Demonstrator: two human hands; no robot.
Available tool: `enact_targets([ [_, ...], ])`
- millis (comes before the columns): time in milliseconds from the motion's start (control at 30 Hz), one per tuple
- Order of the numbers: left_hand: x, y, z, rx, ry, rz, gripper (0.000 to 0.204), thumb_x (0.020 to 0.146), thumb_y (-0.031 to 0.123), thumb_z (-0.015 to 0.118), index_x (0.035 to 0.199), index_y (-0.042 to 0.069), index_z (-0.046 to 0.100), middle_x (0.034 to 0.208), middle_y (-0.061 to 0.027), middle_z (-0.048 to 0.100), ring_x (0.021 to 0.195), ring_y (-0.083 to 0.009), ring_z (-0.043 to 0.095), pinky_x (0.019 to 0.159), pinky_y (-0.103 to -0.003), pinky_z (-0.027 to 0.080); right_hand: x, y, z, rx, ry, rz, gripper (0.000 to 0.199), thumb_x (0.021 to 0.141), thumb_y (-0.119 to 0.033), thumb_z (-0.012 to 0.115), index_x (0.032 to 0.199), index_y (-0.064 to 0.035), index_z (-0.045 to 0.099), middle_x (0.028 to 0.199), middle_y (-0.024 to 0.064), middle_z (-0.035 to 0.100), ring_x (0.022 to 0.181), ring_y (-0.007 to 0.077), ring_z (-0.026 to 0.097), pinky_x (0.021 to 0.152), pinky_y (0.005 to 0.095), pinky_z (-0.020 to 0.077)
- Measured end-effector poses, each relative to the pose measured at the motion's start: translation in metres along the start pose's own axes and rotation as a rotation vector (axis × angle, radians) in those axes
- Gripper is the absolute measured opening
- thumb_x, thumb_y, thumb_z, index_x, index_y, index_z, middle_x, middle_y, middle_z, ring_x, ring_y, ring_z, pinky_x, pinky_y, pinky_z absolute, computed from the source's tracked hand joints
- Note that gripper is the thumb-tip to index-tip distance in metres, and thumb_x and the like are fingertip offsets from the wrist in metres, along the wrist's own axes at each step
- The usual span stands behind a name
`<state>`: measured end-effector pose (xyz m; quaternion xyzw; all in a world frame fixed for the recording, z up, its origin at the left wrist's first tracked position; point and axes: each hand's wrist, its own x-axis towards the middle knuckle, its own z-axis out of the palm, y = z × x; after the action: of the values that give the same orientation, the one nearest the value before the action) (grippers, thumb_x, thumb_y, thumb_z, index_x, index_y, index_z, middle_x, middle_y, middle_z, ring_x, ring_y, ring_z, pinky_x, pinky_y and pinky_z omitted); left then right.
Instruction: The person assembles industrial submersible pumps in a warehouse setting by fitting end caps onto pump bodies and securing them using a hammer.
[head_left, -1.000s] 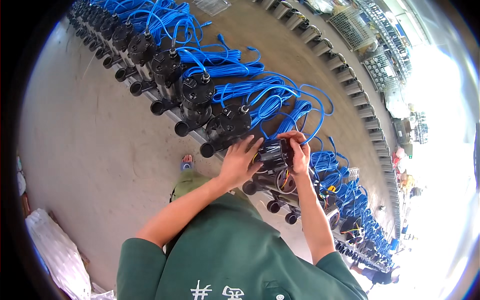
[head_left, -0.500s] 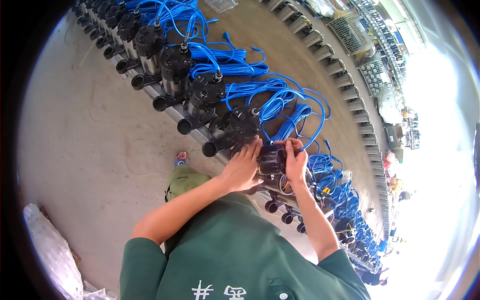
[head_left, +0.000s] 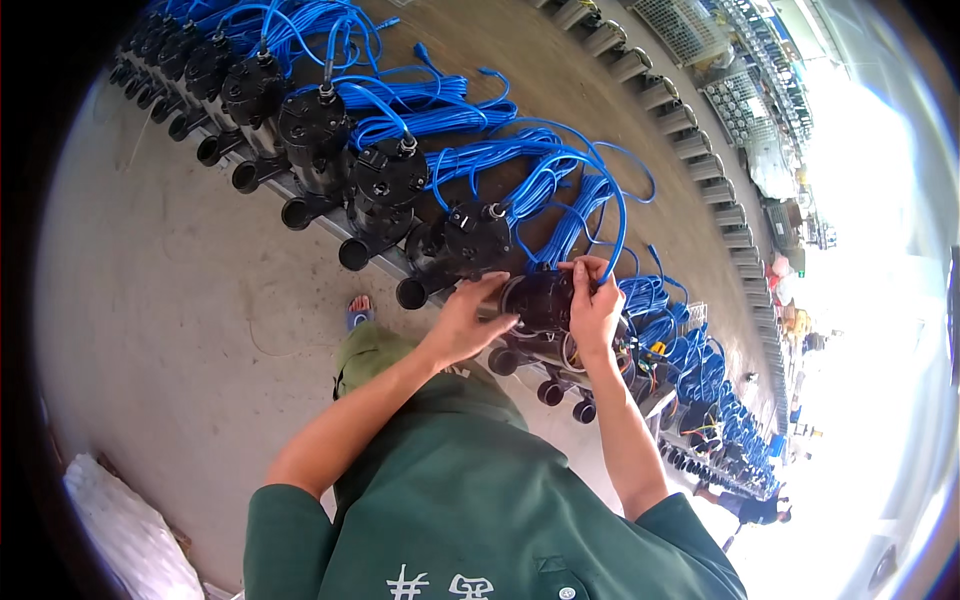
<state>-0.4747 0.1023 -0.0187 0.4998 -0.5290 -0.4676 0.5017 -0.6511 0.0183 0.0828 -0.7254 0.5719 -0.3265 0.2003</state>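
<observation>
- a black cap (head_left: 543, 302) is being gripped at its right end by the curled right hand (head_left: 597, 308)
- its left rim is being flanked by the half-open left hand (head_left: 466, 320)
- it is being held right of a black pump (head_left: 478, 238)

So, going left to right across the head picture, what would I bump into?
Crumpled white plastic, sandaled foot, left hand, black cylindrical cap, right hand, dark-clothed co-worker.
</observation>
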Motion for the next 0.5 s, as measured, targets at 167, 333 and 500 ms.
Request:
enact_targets([
  [167,0.002,-0.008,-0.010,-0.504,-0.156,-0.216,0.075,0.080,0.001,0.067,0.152,-0.002,0.047,0.142,-0.0138,0.060,0.132,-0.0237,0.055,0.115,-0.036,0.040,-0.008,-0.018,0.005,-0.074,0.019,-0.077,0.009,0.101,-0.011,0.064,0.104,-0.0027,0.067,0.092,0.0131,0.078,0.076,0.0307,0.076,0.068,0.0348,0.0575],
  [333,-0.006,-0.014,-0.013,-0.592,-0.200,-0.172,0.080,0.077,-0.005,0.051,0.157,-0.005,0.039,0.151,-0.0120,0.053,0.144,-0.0221,0.045,0.123,-0.034,0.027,-0.017,-0.024,0.010,-0.059,-0.038,-0.019,0.008,0.101,-0.010,0.064,0.103,-0.0027,0.066,0.092,0.0128,0.078,0.076,0.0320,0.075,0.067,0.0365,0.0568],
  [500,-0.003,-0.016,-0.010,-0.822,-0.176,-0.271,0.058,0.102,0.014,0.046,0.156,-0.004,0.042,0.154,-0.0119,0.052,0.143,-0.0208,0.046,0.121,-0.034,0.030,-0.013,-0.013,0.009,-0.050,-0.072,-0.109,0.007,0.101,-0.007,0.064,0.103,-0.0004,0.067,0.093,0.0119,0.079,0.077,0.0223,0.077,0.070,0.0301,0.0573],
])
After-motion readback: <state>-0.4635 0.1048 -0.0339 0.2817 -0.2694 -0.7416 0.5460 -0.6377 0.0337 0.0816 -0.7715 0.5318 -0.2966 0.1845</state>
